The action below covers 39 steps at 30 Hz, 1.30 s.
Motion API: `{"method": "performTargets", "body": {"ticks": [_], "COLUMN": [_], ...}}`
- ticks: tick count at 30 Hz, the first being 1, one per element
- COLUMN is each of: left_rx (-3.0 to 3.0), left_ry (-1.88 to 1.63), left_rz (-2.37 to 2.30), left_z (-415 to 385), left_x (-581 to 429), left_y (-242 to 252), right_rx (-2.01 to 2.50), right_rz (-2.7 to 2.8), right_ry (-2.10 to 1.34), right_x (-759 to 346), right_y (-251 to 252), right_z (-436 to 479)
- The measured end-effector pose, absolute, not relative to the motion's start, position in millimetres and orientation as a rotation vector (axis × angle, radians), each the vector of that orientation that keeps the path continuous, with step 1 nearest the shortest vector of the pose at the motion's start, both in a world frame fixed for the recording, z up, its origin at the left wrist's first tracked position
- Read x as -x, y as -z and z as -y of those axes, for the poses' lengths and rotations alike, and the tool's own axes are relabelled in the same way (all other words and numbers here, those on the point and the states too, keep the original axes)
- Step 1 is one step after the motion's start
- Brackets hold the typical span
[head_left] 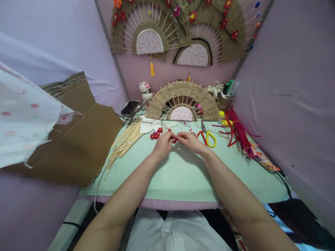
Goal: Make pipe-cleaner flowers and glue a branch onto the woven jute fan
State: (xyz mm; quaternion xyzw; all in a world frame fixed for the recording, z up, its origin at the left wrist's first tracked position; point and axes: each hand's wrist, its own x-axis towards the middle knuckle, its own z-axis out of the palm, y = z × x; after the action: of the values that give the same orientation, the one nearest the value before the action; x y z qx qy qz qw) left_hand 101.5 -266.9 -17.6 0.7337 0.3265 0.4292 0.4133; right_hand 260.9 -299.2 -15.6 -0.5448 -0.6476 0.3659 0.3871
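Over the middle of the table, my left hand (164,143) and my right hand (190,141) meet at the fingertips. Both pinch a small magenta pipe cleaner piece (175,140), mostly hidden by the fingers, so its exact shape does not show. Just left of my left hand lies a cluster of small red flowers (156,134). Scissors (206,136) with one red and one yellow handle rest right of my right hand. Behind both hands stands a woven twine fan (183,90) with a dotted half-round centre.
Thin sticks (125,142) lie on the left, beside a large cardboard sheet (78,139) and dotted cloth (23,118). Red pipe cleaners (242,130) pile up on the right. A pen pot (225,101) and a white bottle (146,91) stand behind. Decorated fans (237,52) hang on the back wall.
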Motion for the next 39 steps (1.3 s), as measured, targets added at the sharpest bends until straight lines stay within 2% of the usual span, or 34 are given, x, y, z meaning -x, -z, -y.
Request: {"method": "performTargets", "body": {"ticks": [3, 9, 14, 19, 29, 39], "left_rx": [-1.736, -1.417, -1.393, -1.141, -1.129, -1.153], "left_ry": [-1.103, -1.16, -1.126, -1.053, -1.06, -1.172], "left_rz": [-0.847, -0.965, -0.917, -0.871, -0.903, -0.933], "left_z": [265, 256, 256, 261, 262, 256], "left_x": [-106, -110, -110, -112, -109, -111], "left_y": [25, 38, 34, 24, 22, 34], "right_rx": [1.404, 1.431, 1.356, 1.408, 1.38, 1.437], "right_rz": [1.508, 1.333, 1.299, 1.22, 1.283, 1.337], "right_ry": [-1.035, -0.642, -0.845, -0.865, -0.889, -0.675], "right_x": [-263, -257, -247, -247, -243, -238], "right_y": [17, 19, 17, 16, 22, 28], "right_z": [298, 293, 297, 298, 294, 297]}}
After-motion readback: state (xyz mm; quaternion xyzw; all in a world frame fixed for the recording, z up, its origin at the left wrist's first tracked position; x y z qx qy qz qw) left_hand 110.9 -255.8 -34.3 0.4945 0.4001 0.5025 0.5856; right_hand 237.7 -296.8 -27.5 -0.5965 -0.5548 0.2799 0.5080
